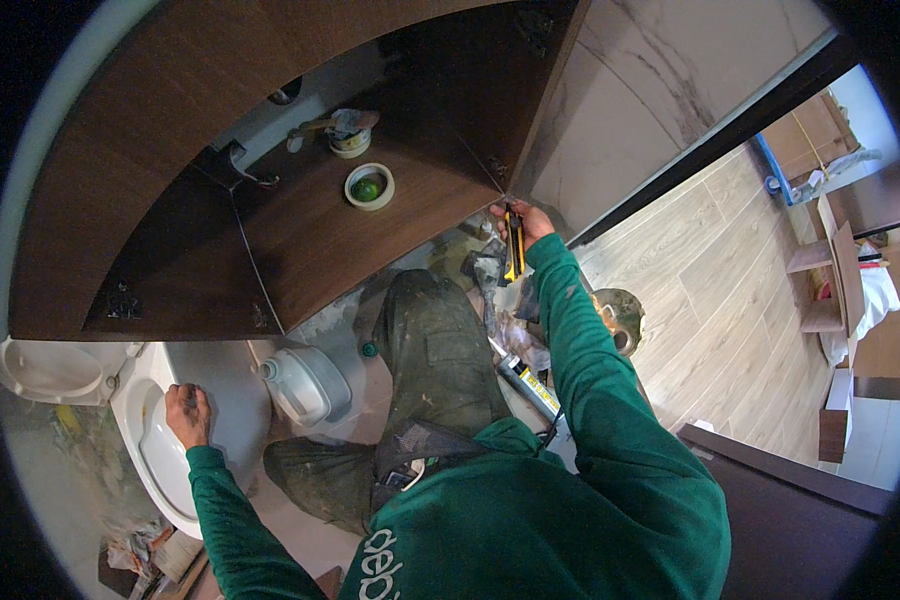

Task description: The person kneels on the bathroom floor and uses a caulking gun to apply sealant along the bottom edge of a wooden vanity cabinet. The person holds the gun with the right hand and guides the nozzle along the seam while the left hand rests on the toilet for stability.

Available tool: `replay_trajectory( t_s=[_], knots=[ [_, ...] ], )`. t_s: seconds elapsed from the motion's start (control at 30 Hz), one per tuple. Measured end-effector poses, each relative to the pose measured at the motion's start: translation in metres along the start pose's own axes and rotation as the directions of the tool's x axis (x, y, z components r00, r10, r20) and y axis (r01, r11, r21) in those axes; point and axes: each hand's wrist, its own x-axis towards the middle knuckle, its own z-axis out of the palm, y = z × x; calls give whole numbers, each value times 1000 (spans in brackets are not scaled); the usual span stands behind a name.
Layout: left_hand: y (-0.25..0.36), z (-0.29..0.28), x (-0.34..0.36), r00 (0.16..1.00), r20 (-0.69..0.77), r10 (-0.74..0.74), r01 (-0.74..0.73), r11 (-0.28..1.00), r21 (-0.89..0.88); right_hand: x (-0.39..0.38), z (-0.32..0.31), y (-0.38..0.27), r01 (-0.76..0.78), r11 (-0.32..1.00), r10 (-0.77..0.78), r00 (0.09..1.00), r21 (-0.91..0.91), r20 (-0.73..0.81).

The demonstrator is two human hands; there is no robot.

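Yellow-black knife [513, 243] half hidden in right hand [526, 222].

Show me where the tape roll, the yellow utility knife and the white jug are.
tape roll [369, 186], head view, on its white rim
yellow utility knife [513, 250], head view, mid-body
white jug [305, 385], head view, on its side

Dark matt wood-grain cabinet [310, 240] showing smooth laminate, white glossy ceramic toilet [170, 450] gleaming, yellow-black plastic utility knife [513, 245] sitting in the right hand [525, 222], pale wood-look floor [710, 270] lying smooth, veined marble-look wall [630, 90] shining, translucent plastic jug [305, 383] looking dull.
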Motion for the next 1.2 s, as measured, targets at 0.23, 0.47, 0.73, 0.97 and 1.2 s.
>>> replay_trajectory(
  t_s=[0.23, 0.47, 0.73, 0.97, 1.2],
  knots=[
    [1, 1, -1, 1000, -24, -17, 16, 998, -64, 0, -4, 7, 37, 996, -34, 999, 78, -37],
    [2, 1, 0, 999, -38, 13, -14, 1000, -24, -6, 4, 4, 39, 992, -30, 997, 118, -76],
    [2, 0, 1, 1000, 4, -25, 25, 1000, -18, 2, 5, 7, 10, 984, 7, 996, 178, -93],
    [-4, 3, 0, 1000, 5, -15, 15, 999, 35, 14, 14, 11, -14, 1000, 14, 998, -8, -57],
    [-2, 0, 0, 1000, 17, -3, 2, 998, 58, -1, 21, 22, -38, 999, 40, 997, 34, -71]
  ],
)
